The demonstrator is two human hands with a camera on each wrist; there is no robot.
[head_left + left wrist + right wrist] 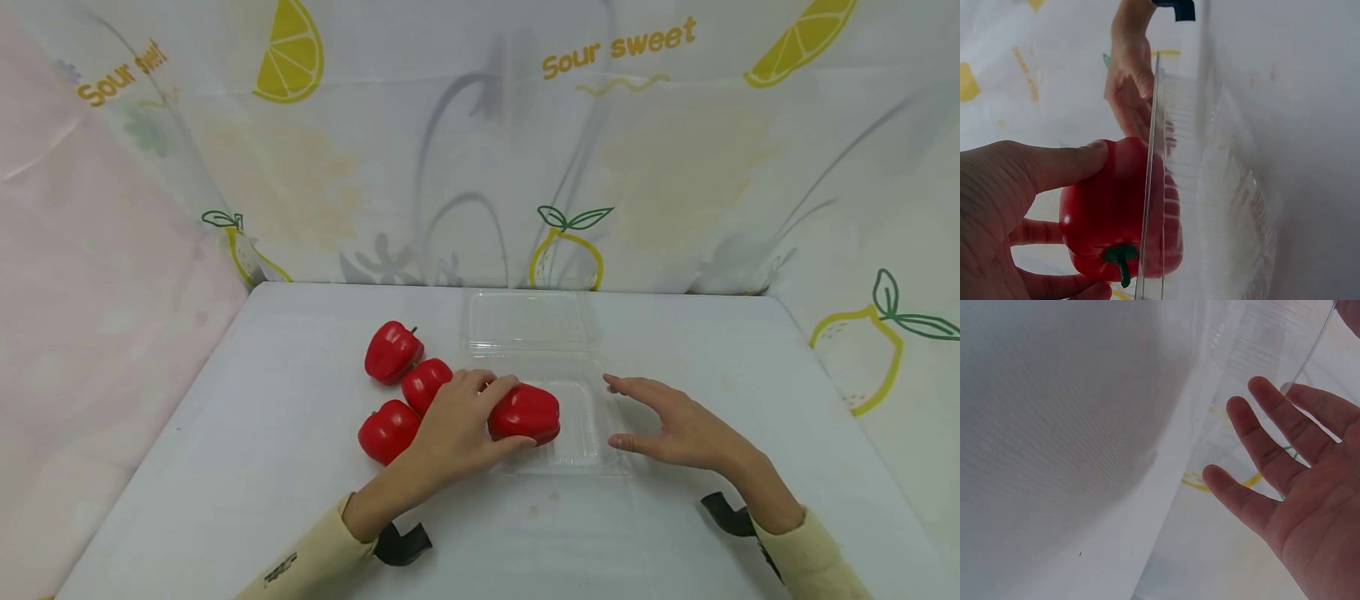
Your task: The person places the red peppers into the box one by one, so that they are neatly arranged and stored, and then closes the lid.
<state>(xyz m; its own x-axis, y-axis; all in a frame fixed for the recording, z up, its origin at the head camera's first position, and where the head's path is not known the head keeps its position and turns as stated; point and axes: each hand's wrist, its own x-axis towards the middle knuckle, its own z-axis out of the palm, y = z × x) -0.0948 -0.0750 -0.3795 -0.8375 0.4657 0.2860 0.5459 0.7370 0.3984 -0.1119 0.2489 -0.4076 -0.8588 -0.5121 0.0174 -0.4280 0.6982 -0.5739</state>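
Note:
My left hand grips a red bell pepper with a green stem, thumb on one side and fingers on the other. The pepper is at the left part of a clear plastic clamshell box; in the left wrist view its lower part shows through the clear wall, past the rim. The box's lid lies folded back toward the wall. Just right of the box, my right hand holds nothing, its fingers spread apart; in the right wrist view a fingertip is close to the box's rim.
Three more red bell peppers lie left of the box: one at the back, one in the middle partly behind my left hand, and one in front. The white table meets a lemon-printed cloth at the back and sides.

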